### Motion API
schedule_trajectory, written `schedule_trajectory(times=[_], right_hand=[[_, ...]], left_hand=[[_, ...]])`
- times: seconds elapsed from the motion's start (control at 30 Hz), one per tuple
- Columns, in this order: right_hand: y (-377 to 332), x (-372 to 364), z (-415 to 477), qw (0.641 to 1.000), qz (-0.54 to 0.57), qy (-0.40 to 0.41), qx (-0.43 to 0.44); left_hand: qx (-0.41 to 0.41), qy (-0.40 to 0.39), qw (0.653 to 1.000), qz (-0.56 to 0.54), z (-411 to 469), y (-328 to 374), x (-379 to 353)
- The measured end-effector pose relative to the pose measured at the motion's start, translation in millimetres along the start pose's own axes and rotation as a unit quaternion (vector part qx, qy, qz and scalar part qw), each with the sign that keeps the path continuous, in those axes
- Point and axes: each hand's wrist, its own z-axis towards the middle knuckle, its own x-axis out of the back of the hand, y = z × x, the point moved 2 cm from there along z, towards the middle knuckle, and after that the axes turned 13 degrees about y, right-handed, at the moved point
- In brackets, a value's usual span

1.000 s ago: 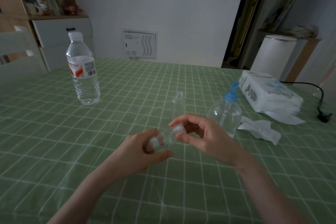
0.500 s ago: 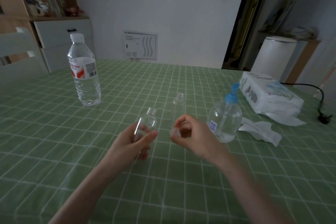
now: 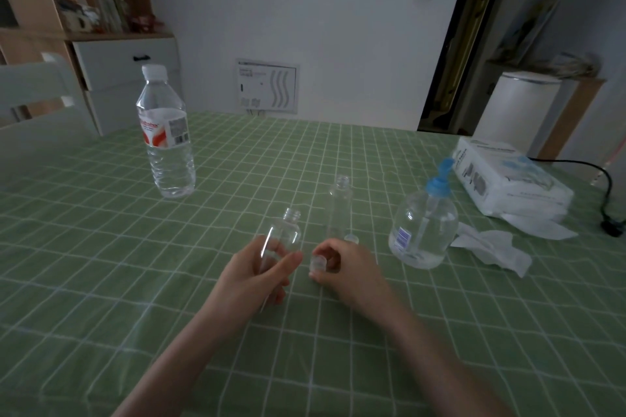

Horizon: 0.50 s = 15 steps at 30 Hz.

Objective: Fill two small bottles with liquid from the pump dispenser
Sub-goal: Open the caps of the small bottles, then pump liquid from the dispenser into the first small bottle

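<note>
Head view: my left hand (image 3: 252, 272) grips an uncapped small bottle (image 3: 279, 240); my right hand (image 3: 342, 266) pinches its cap (image 3: 317, 263).
I should park the cap beside my right hand, keeping the bottle upright.

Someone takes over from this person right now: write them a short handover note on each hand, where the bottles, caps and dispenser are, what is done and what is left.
Left hand: holds one small bottle, uncapped, apparently empty.
Right hand: fingers pinch that bottle's cap, low over the tablecloth.
Second small bottle: stands open and empty behind the right hand; what seems to be its cap lies at its base.
Pump dispenser: stands to the right, untouched, blue pump on.
Done: both bottles uncapped.
Left: set the cap down, pump liquid into each bottle, likely recap.
</note>
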Motion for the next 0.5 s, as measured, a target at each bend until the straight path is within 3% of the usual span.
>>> schedule_trajectory(times=[0.3, 0.5], right_hand=[[2, 3, -4, 1.000, -0.011, 0.003, 0.004], [8, 55, -18, 0.999, 0.021, 0.047, -0.014]], left_hand=[[0.012, 0.008, 1.000, -0.027, -5, 4, -3], [-0.001, -0.035, 0.997, -0.065, -15, 16, -26]])
